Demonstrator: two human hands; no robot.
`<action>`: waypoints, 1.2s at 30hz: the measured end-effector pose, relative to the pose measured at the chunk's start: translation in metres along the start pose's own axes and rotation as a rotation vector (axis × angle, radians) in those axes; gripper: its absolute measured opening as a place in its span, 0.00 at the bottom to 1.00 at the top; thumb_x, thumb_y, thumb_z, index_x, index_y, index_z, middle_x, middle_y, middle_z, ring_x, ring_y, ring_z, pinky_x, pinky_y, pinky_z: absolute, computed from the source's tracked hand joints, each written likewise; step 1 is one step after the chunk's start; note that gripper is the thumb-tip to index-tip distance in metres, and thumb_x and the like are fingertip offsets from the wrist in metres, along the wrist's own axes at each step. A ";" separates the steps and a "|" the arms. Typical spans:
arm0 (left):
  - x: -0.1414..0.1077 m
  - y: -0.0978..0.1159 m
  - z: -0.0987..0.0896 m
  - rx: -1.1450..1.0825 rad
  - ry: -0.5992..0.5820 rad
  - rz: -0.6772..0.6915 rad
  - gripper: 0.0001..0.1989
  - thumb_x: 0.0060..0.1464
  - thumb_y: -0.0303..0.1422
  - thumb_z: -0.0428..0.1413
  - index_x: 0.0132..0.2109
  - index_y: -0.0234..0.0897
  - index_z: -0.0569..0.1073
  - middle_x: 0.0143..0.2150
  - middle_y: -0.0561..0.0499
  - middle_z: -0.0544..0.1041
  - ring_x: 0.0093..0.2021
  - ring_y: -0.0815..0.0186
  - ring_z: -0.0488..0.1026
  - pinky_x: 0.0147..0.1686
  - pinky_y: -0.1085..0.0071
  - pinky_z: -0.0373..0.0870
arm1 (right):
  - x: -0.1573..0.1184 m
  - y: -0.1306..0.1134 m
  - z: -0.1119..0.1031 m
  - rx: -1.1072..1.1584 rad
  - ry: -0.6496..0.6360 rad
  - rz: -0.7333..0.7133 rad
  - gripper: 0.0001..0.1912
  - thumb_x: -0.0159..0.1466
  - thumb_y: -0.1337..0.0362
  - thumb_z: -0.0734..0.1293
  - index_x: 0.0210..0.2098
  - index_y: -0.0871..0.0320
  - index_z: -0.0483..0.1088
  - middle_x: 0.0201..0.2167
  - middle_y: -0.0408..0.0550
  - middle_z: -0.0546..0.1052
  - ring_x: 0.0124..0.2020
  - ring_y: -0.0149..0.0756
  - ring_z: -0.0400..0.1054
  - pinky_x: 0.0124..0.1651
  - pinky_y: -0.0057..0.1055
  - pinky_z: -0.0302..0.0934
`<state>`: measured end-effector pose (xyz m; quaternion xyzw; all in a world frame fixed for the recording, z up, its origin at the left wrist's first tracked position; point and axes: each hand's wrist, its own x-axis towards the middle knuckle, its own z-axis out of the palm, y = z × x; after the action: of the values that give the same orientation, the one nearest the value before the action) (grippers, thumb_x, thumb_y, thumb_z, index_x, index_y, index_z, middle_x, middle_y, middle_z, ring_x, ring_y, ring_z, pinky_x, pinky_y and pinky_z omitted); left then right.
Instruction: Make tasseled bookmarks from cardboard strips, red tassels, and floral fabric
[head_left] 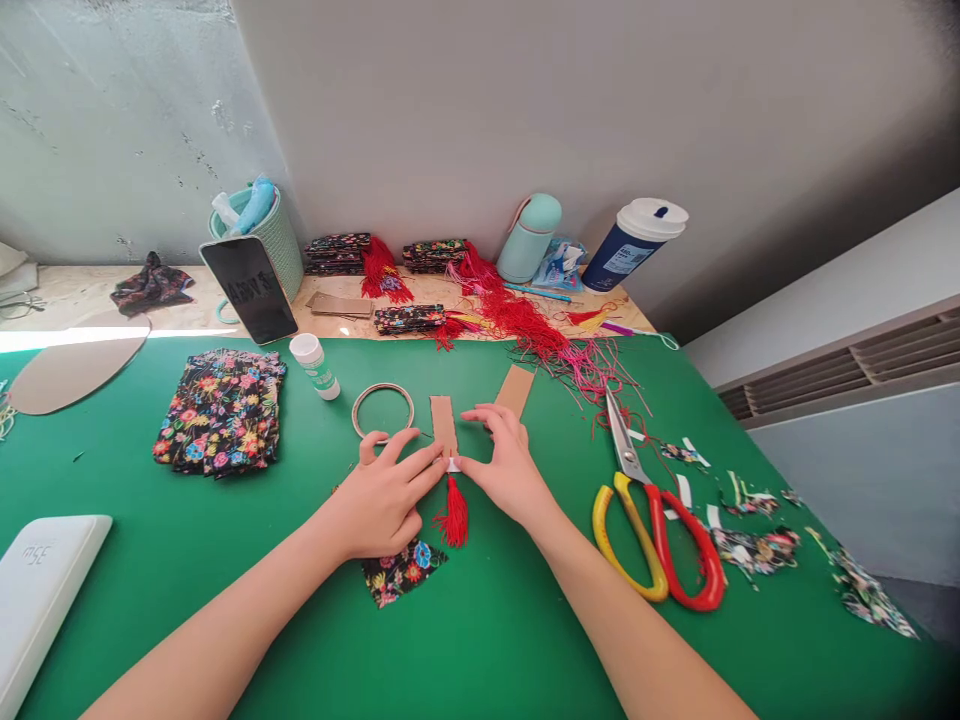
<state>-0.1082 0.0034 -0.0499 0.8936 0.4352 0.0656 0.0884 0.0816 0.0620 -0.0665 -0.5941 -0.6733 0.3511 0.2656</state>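
A narrow cardboard strip lies upright on the green mat, a small white piece at its lower end and a red tassel hanging below. My left hand rests with fingers stretched out, its fingertips pressing the strip's lower end. On the other side my right hand has its thumb at the white piece, while its fingers are apart and raised near a second cardboard strip. Partly under my left hand is a floral black fabric piece. A thin roll of tape lies just beyond it.
Scissors lie open at right beside fabric scraps. A glue stick and stacked floral fabric are at left, near a phone. Behind are red tassels, a flask and a cup.
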 end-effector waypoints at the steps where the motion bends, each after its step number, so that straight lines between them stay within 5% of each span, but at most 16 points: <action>1: 0.000 0.000 0.000 0.003 0.002 0.001 0.29 0.52 0.30 0.45 0.62 0.36 0.59 0.64 0.46 0.62 0.62 0.46 0.51 0.53 0.49 0.44 | -0.001 -0.002 0.002 -0.019 0.006 0.006 0.23 0.46 0.67 0.69 0.42 0.52 0.67 0.51 0.49 0.63 0.54 0.47 0.57 0.57 0.48 0.54; 36: 0.002 0.001 -0.001 0.026 0.021 0.014 0.26 0.52 0.30 0.46 0.59 0.38 0.63 0.62 0.45 0.64 0.61 0.46 0.52 0.52 0.49 0.47 | -0.003 -0.011 0.006 -0.096 0.014 0.038 0.19 0.48 0.69 0.67 0.41 0.53 0.67 0.53 0.49 0.61 0.56 0.49 0.54 0.61 0.50 0.48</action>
<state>-0.1066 0.0043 -0.0486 0.8970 0.4305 0.0701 0.0717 0.0708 0.0575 -0.0617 -0.6213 -0.6760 0.3192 0.2348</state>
